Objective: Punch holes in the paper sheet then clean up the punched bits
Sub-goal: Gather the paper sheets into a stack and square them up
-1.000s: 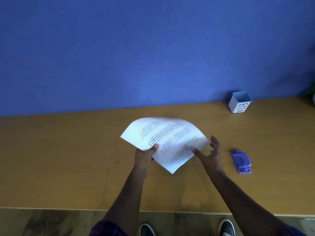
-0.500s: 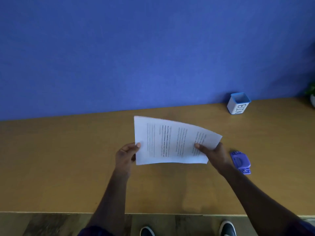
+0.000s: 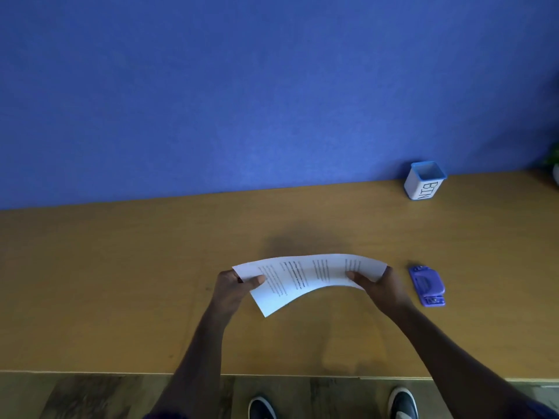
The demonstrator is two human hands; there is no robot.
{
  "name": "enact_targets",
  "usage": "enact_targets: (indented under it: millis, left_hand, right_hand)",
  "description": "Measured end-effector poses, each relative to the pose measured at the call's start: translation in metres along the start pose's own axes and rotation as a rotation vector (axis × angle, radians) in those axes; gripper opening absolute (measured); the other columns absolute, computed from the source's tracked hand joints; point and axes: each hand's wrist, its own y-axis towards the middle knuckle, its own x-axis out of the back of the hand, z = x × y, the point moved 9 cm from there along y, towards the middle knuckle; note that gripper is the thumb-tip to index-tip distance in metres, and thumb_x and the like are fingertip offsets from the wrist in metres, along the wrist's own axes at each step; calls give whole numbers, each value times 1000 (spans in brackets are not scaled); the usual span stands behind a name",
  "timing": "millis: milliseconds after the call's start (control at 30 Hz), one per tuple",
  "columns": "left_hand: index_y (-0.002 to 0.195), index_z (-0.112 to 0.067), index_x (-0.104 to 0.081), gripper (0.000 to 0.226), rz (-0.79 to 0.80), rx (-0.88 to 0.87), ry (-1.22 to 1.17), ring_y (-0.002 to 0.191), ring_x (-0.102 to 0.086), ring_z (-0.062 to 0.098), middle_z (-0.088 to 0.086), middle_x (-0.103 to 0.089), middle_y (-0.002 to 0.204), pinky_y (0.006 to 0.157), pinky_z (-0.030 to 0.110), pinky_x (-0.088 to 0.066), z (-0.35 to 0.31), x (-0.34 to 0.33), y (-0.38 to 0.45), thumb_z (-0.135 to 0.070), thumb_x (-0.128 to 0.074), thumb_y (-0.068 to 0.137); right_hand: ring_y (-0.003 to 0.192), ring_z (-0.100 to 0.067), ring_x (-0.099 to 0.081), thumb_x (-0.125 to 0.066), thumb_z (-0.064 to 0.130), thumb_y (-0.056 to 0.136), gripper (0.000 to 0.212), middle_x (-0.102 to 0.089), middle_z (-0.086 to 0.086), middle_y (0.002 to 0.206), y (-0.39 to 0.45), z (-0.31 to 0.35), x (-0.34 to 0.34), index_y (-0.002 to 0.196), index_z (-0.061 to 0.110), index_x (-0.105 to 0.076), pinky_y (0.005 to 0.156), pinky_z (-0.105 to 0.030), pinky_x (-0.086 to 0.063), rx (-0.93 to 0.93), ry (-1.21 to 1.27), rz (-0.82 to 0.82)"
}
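Wooden desk butting against blue wall; left hand, right hand both pinching paper sheet ends, bowing above desk; hole punch sitting just right.

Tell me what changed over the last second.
The right hand took hold of the paper, which the left hand already held. The sheet turned lengthwise between both hands and bowed upward. The hole punch and bin stayed put.
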Motion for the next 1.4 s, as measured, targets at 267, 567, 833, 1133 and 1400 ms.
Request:
enact_targets:
  millis: [267, 567, 833, 1133, 1400]
  left_hand:
    - [83, -14, -82, 8, -101, 25, -8, 82, -76, 17, -3, -82, 86, 73, 35, -60, 12, 0, 4, -6, -81, 85]
    - [104, -2, -73, 17, -257, 265, -491, 92, -70, 29, 12, -75, 107, 69, 35, -58, 58, -25, -13, -5, -78, 88]
    - [104, -5, -69, 17, -226, 390, -611, 95, -72, 29, 14, -75, 106, 81, 40, -61, 99, -58, -30, -5, -76, 88]
    - [91, -8, -77, 18, -391, 373, -284, 54, -55, 20, 4, -66, 59, 51, 27, -43, 122, -10, -29, -24, -84, 84]
    - [107, -15, -78, 24, -212, 248, 278, 88, -75, 17, 0, -80, 98, 81, 37, -63, 108, -21, -22, -14, -80, 83]
  right_hand:
    - [98, 2, -69, -81, 27, 85, 25, -77, 17, 104, 4, 0, 6, 106, 40, -73, 82, -20, -52, 38, -29, -93]
    - [95, -23, -74, -82, 46, 80, 68, -75, -6, 108, -20, -23, -41, 132, 11, -56, 77, -37, -57, -342, 306, -101]
    - [89, -25, -77, -73, 19, 93, 14, -81, -4, 93, -8, -8, -62, 105, 13, -73, 71, -35, -62, -175, 318, 2]
    - [85, -29, -76, -63, -2, 91, 31, -81, -1, 84, 7, -44, -40, 91, 27, -76, 83, -56, -61, -279, 44, -10]
    - [82, -37, -72, -66, 13, 91, 12, -78, -11, 85, -1, -54, -37, 96, 8, -76, 71, -48, -59, -269, -286, 54]
